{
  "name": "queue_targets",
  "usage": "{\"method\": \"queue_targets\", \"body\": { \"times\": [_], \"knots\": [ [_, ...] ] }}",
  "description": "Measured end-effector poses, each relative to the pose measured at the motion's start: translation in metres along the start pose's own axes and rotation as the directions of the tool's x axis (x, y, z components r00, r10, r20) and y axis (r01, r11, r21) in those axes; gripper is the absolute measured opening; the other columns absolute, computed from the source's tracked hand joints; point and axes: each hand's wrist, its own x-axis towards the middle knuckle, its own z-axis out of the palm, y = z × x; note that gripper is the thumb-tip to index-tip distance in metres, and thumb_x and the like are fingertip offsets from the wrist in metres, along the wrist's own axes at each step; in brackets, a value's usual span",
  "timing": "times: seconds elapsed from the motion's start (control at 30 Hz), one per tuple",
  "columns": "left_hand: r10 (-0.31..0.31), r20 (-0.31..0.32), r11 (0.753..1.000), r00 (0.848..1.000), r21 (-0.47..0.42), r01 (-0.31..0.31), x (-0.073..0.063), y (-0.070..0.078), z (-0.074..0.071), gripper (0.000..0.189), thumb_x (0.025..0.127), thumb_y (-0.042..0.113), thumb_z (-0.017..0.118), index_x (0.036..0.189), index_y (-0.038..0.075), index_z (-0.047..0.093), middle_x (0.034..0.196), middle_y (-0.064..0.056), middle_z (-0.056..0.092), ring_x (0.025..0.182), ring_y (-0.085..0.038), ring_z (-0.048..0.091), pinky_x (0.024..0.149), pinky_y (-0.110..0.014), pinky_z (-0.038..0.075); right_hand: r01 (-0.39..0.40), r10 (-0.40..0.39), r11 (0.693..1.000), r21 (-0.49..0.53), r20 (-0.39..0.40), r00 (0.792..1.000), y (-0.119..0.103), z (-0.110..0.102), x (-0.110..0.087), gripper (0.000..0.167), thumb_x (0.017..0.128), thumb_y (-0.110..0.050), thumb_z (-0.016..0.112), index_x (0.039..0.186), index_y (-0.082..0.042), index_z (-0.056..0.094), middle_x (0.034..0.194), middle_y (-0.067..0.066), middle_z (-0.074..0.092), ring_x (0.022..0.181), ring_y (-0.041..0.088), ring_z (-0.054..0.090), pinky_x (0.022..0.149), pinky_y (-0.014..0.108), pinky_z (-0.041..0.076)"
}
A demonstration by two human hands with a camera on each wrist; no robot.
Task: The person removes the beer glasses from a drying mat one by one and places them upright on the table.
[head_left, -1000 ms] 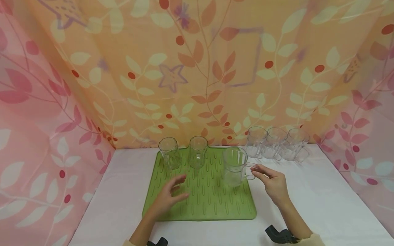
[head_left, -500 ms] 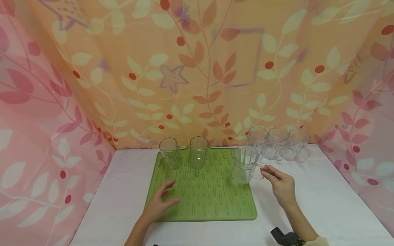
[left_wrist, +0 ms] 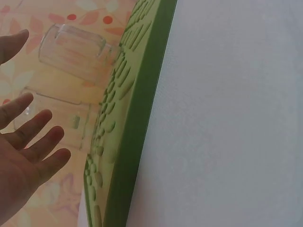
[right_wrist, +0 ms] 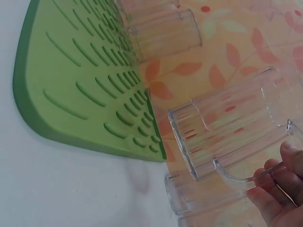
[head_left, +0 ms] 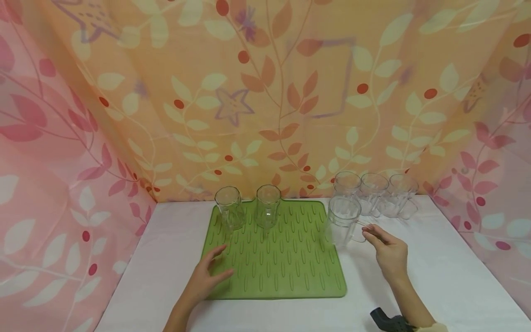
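My right hand [head_left: 390, 253] pinches the handle of a clear glass mug [head_left: 343, 221]. In the right wrist view that mug [right_wrist: 232, 125] hangs above the surface, beyond the edge of the green ridged mat [right_wrist: 71, 90]. On the far part of the mat [head_left: 282, 276] two more clear mugs stand, one at the left [head_left: 230, 210] and one nearer the middle [head_left: 268, 207]. My left hand [head_left: 203, 276] hovers over the mat's near left part, fingers spread and holding nothing. The left wrist view shows the same hand [left_wrist: 28, 156] apart from the mugs.
Behind the held mug, three clear mugs stand in a row at the back right of the white table, the left one [head_left: 346, 182], the middle one [head_left: 374, 189] and the right one [head_left: 400, 193]. A patterned orange curtain [head_left: 186, 138] closes off the back.
My right hand has carried the mug rightward from over the mat to its right edge. My left hand has drawn back left and toward me.
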Motion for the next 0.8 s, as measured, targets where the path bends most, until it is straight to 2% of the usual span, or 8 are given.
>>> {"method": "queue_targets", "body": {
  "times": [0.27,0.43,0.67,0.8],
  "knots": [
    [-0.022,-0.012,0.997,1.0,0.068,0.023,-0.002,-0.005,-0.006,0.074,0.083,0.027,0.078,0.146,0.011,0.042,0.152,-0.014,0.04,0.141,-0.041,0.035,0.115,-0.061,0.029,0.015,-0.018,0.995,-0.098,-0.032,0.999,0.005,-0.008,0.001,0.032,0.081,0.012,0.07,0.112,0.017,0.065,0.081,-0.025,0.07,0.077,-0.01,0.068,0.074,0.005,0.052],
    [-0.042,-0.007,0.995,0.999,0.095,0.042,-0.004,-0.007,-0.01,0.077,0.082,0.03,0.078,0.147,0.01,0.041,0.153,-0.016,0.038,0.141,-0.043,0.034,0.114,-0.063,0.029,-0.008,0.004,0.997,-0.074,-0.063,0.998,0.01,-0.012,0.002,0.032,0.081,0.013,0.069,0.112,0.018,0.064,0.079,-0.025,0.07,0.075,-0.01,0.068,0.073,0.005,0.053],
    [-0.094,-0.004,0.987,0.996,0.129,0.094,-0.008,-0.008,-0.016,0.082,0.08,0.033,0.08,0.148,0.013,0.039,0.154,-0.019,0.035,0.141,-0.045,0.032,0.112,-0.065,0.03,0.023,-0.033,0.995,-0.101,-0.104,0.994,0.018,-0.017,0.004,0.031,0.08,0.012,0.071,0.109,0.019,0.065,0.078,-0.027,0.069,0.072,-0.01,0.067,0.071,0.005,0.053],
    [-0.103,-0.002,0.984,0.995,0.144,0.102,-0.009,-0.011,-0.018,0.085,0.079,0.033,0.08,0.149,0.013,0.037,0.155,-0.019,0.034,0.143,-0.045,0.03,0.113,-0.067,0.027,0.017,-0.026,0.997,-0.069,-0.123,0.992,0.02,-0.02,0.004,0.033,0.079,0.014,0.071,0.111,0.019,0.064,0.078,-0.025,0.071,0.072,-0.009,0.068,0.07,0.005,0.053]
  ]
}}
